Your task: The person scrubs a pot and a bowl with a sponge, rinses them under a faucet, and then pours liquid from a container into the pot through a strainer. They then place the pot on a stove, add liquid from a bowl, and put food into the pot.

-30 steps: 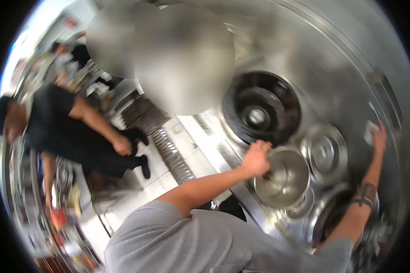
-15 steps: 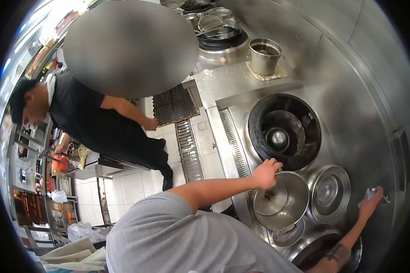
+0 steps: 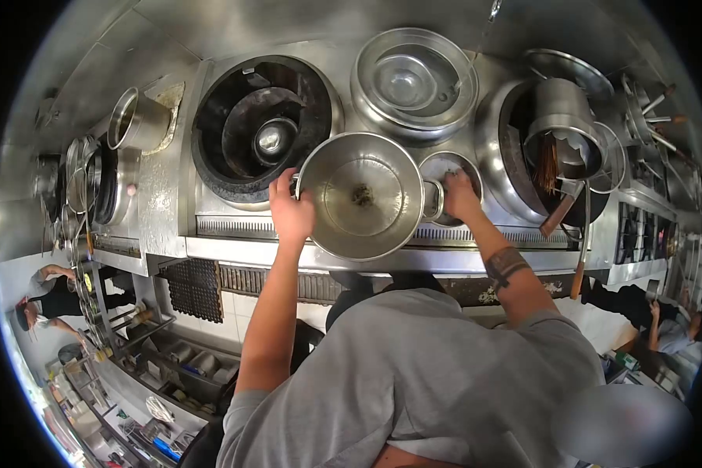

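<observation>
Gripping one steel pot (image 3: pixel 351 218) near centre, the left hand (image 3: pixel 292 214) has fingers clamped at its left; the right hand (image 3: pixel 462 199), earlier at the wall (image 3: pixel 273 27), is over one small pan (image 3: pixel 435 166), fingers indistinct.

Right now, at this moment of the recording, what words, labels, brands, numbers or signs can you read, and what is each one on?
None can be read.
Large metal pot: no lettering shows.
Grey shirt: no print shows on the part in view.
Shelf goods at lower left: too small to tell whether they carry labels.
</observation>
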Tool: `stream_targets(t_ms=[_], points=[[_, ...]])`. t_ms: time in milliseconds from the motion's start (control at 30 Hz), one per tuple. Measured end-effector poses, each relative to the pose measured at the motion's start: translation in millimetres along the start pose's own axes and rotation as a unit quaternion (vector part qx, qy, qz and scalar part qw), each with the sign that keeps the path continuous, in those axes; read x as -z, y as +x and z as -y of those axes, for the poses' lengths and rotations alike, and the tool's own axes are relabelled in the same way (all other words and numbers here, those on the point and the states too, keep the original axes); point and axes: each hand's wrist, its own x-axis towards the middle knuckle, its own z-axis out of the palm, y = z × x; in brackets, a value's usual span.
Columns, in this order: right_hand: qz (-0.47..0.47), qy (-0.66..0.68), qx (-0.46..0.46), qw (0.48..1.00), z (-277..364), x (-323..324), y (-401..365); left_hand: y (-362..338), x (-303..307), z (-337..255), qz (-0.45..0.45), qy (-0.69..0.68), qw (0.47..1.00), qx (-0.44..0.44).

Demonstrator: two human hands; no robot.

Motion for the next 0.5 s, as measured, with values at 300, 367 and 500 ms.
stream_targets(t_ms=[300,367,500], points=[[-0.103,0.037,-0.047,0.993,-18,-2,10,-3,-4,10,-0.033,-0.005,0.999,0.009],[-0.138,0.189,-0.091,0.968,17,61,-25,-1,-4,12,-0.046,-0.043,0.998,0.019],[-0.179,0.466,0.065,0.864,119,127,-69,-1,-1,22,-0.084,-0.074,0.993,-0.023]])
